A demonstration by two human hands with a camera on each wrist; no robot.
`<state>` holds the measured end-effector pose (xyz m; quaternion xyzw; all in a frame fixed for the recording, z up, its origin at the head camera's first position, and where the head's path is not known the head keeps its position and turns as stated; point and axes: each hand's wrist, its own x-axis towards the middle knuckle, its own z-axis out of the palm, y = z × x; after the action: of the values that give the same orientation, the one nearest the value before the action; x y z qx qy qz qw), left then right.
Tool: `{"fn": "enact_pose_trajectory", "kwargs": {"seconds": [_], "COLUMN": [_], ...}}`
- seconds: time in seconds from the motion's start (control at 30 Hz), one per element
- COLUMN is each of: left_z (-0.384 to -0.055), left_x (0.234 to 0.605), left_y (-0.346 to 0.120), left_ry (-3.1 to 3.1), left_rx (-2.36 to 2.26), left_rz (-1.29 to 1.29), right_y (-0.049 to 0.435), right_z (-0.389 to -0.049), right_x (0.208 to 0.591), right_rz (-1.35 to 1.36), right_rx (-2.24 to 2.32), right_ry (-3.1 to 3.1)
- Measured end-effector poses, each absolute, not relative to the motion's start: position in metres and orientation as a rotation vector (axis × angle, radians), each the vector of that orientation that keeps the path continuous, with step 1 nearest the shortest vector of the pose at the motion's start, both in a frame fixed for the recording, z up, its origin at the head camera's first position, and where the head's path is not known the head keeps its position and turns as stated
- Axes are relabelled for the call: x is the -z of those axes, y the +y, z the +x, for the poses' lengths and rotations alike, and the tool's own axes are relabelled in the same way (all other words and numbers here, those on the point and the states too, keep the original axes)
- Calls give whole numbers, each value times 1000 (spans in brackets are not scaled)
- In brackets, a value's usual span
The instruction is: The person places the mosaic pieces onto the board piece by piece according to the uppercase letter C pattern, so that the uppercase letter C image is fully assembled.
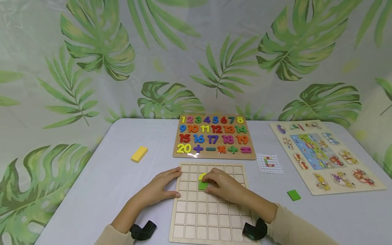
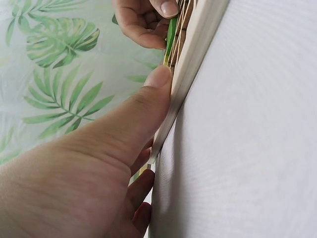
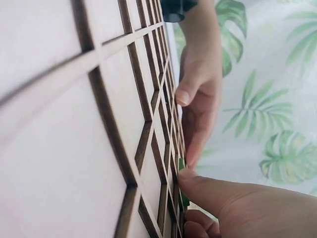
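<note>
A wooden grid board (image 1: 191,217) lies on the table. My left hand (image 1: 160,187) rests at its left edge, fingers and thumb spread along the frame. My right hand (image 1: 225,185) is over the upper middle of the grid. Its thumb and fingers pinch a green square tile (image 1: 202,186) at the board. Just above that tile is a yellow piece (image 1: 202,176), partly hidden by the right fingers. In the right wrist view, the thumb presses on the green tile (image 3: 185,198); the left wrist view shows the green tile (image 2: 171,37) edge-on beneath the right fingers.
Behind the board lies a number puzzle (image 1: 214,136). A small pattern card (image 1: 269,163) and a loose green tile (image 1: 294,195) are to the right, near a vehicle puzzle (image 1: 327,156). A yellow block (image 1: 139,154) lies at the left.
</note>
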<state>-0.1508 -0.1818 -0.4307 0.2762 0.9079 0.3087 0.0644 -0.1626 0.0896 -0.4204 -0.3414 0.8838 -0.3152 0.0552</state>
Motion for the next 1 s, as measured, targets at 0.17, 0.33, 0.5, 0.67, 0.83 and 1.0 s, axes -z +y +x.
{"fn": "enact_pose_trajectory", "kwargs": {"seconds": [0.17,0.33,0.5,0.67,0.83,1.0], "left_z": [-151,-151,-150,-150,-150,-151], "left_x": [431,431,432,431,431,431], "left_y": [-182,-182,-182,-182,-182,-182], "left_ry": [2740,2739,2740,2737,2734,2739], "left_rx": [-929,-932,-937,-938,-944,-937], "left_rz": [824,816,819,820,827,828], "right_y": [89,92,102,120,152,189], "right_z": [-163,-161,-155,-146,-136,-125], "right_x": [419,417,407,389,378,377], "right_rz": [-1035,-999,-929,-928,-983,-948], "right_rx": [968,970,1048,1103,1110,1048], "right_ry": [2656,2614,2582,2640,2780,2947]}}
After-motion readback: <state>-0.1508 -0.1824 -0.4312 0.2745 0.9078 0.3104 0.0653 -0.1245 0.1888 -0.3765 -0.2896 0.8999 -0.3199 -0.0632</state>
